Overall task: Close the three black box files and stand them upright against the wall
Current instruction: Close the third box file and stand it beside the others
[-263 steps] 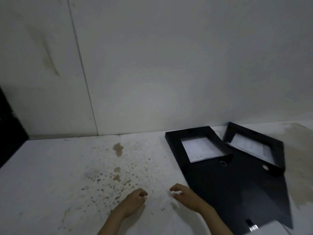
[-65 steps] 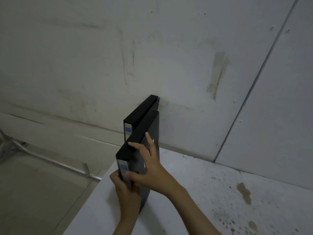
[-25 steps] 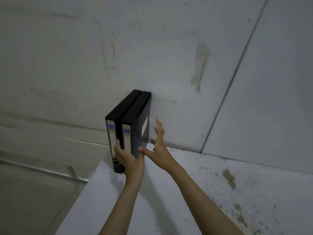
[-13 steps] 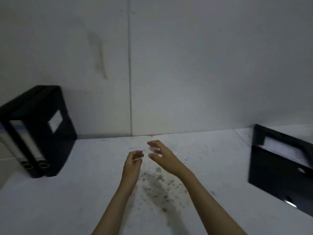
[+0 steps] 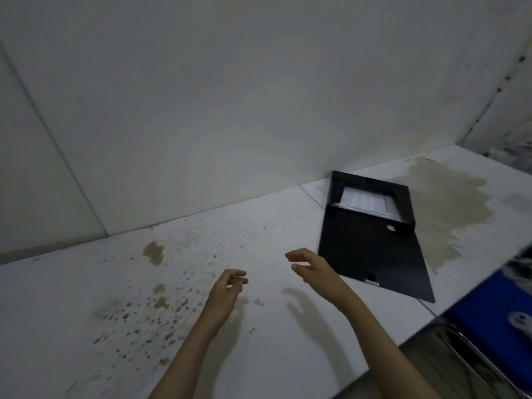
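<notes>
One black box file (image 5: 371, 243) lies open and flat on the white table (image 5: 86, 312) at the right, near the wall. Its lid is folded out toward me and white papers (image 5: 365, 203) show inside the tray part. My right hand (image 5: 313, 272) hovers just left of the lid's near corner, fingers spread, holding nothing. My left hand (image 5: 227, 289) hangs over the table's middle with loosely curled fingers, also empty. The two other box files are out of view.
The grey wall (image 5: 230, 110) runs along the table's back. Brown stains (image 5: 155, 251) speckle the tabletop, with a large stain (image 5: 443, 208) right of the file. The table's right edge drops to a blue object (image 5: 495, 318) and metal bars (image 5: 460, 349).
The view has swung right: the two upright files at the left have left the frame and the open file is now fully visible. Both empty hands have moved toward it.
</notes>
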A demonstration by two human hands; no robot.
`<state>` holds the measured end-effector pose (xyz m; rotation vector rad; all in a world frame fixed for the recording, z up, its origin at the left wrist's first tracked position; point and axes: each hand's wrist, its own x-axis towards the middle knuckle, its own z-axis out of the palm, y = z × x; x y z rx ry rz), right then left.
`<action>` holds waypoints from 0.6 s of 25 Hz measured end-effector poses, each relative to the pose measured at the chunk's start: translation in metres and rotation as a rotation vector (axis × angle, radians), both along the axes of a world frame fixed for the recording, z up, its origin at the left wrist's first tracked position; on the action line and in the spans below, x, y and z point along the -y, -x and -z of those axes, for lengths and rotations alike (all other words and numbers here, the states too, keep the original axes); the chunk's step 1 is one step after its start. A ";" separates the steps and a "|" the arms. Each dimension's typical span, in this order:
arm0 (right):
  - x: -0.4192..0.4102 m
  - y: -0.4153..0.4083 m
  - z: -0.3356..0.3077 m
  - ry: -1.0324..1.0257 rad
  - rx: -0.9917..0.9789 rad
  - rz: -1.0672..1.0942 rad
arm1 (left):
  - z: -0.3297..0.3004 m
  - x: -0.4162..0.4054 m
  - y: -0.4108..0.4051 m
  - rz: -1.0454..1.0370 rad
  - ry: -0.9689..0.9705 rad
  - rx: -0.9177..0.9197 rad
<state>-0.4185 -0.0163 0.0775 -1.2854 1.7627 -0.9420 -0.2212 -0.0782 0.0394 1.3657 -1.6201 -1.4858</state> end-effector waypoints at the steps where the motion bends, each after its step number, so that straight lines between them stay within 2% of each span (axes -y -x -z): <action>1: -0.001 0.011 0.004 -0.001 0.014 0.019 | 0.001 0.005 0.013 0.015 0.004 0.008; 11: 0.018 0.154 0.054 -0.182 0.063 0.154 | 0.027 0.061 0.146 0.066 -0.085 0.036; 15: 0.017 0.204 0.086 -0.285 -0.122 0.201 | 0.043 0.069 0.189 0.132 -0.138 0.098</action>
